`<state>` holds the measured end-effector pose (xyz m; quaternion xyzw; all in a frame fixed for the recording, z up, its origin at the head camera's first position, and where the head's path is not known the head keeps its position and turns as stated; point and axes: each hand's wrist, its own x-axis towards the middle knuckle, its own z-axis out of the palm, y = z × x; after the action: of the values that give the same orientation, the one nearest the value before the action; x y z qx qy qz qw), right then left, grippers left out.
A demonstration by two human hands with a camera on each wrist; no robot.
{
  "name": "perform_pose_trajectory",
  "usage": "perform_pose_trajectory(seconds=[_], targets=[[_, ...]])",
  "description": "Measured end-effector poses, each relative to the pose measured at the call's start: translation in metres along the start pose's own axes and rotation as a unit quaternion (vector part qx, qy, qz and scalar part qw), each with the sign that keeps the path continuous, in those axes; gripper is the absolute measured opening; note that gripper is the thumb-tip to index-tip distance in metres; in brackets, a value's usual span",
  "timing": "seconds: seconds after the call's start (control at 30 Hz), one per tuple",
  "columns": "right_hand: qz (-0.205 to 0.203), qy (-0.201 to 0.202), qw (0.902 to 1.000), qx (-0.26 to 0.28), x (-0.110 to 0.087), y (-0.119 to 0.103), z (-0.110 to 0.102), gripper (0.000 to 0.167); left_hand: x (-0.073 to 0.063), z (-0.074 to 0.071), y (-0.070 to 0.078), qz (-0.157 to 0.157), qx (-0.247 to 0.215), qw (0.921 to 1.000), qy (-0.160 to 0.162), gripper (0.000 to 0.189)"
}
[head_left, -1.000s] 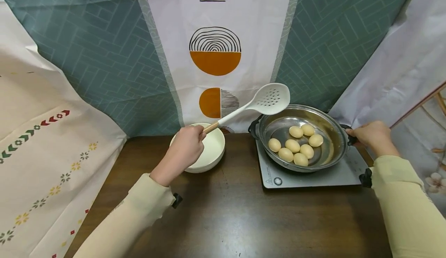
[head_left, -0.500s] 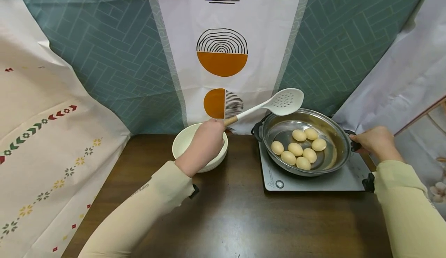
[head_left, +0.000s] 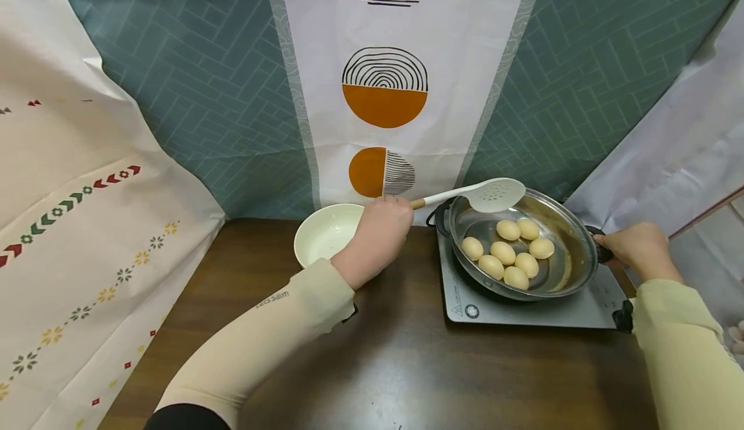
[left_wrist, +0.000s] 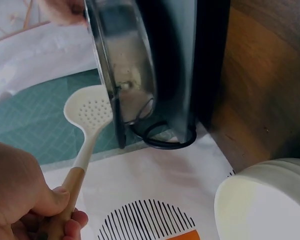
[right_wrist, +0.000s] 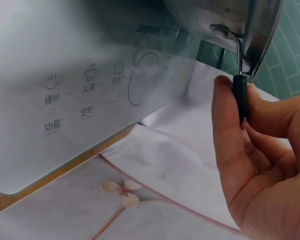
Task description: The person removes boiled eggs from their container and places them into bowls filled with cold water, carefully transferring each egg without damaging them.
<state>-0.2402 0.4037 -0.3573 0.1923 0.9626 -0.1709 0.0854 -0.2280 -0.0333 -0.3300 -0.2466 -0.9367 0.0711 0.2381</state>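
Note:
My left hand (head_left: 376, 241) grips the wooden handle of a white slotted spoon (head_left: 496, 195). The spoon's perforated head is over the left back rim of a steel pan (head_left: 566, 243). Several pale yellow eggs (head_left: 516, 277) lie inside the pan. In the right wrist view, my right hand (right_wrist: 270, 160) pinches the pan's black side handle (right_wrist: 239, 92) between thumb and fingers. A white bowl (head_left: 316, 236) sits left of the pan, partly hidden behind my left hand. The left wrist view shows the spoon handle (left_wrist: 70, 187) held in curled fingers.
The pan stands on a flat grey induction cooker (head_left: 540, 315) with printed touch controls. Beneath it is a dark brown wooden table (head_left: 418, 378). Patterned cloth (head_left: 383, 23) hangs behind, and pale cloths (head_left: 87, 288) hang at both sides.
My left hand has moved right with the slotted spoon, and the spoon's head has come lower, over the pan's rim. My right hand stays on the pan handle. The head view has shifted slightly.

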Motion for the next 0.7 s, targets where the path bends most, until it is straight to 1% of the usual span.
perform_pose_trajectory(seconds=[0.07,0.17,0.23,0.37,0.47,0.63,0.7], targets=[[0.001,0.003,0.9999,0.01,0.0,0.0,0.002,0.06,0.001,0.003,0.003,0.002,0.007,0.9999,0.011,0.009],[-0.007,0.009,0.9998,0.013,0.0,-0.003,0.002,0.06,0.002,0.007,0.006,0.001,0.013,0.9998,0.017,0.01],[-0.015,0.012,0.9998,0.009,0.0,-0.005,0.002,0.06,0.003,0.011,0.008,0.0,0.016,0.9998,0.015,0.012],[-0.016,0.013,0.9998,0.007,0.001,-0.007,0.001,0.058,0.005,0.014,0.011,0.002,0.025,0.9997,0.007,0.015],[-0.016,0.014,0.9997,0.008,0.002,-0.007,0.002,0.057,0.008,0.015,0.015,0.005,0.03,0.9995,-0.004,0.016],[-0.015,0.01,0.9998,0.006,0.001,-0.003,0.001,0.058,0.012,0.014,0.023,0.002,0.029,0.9989,-0.037,0.016],[-0.02,0.014,0.9997,-0.005,0.001,-0.004,0.001,0.058,0.012,0.014,0.025,-0.003,0.027,0.9985,-0.048,0.017]])
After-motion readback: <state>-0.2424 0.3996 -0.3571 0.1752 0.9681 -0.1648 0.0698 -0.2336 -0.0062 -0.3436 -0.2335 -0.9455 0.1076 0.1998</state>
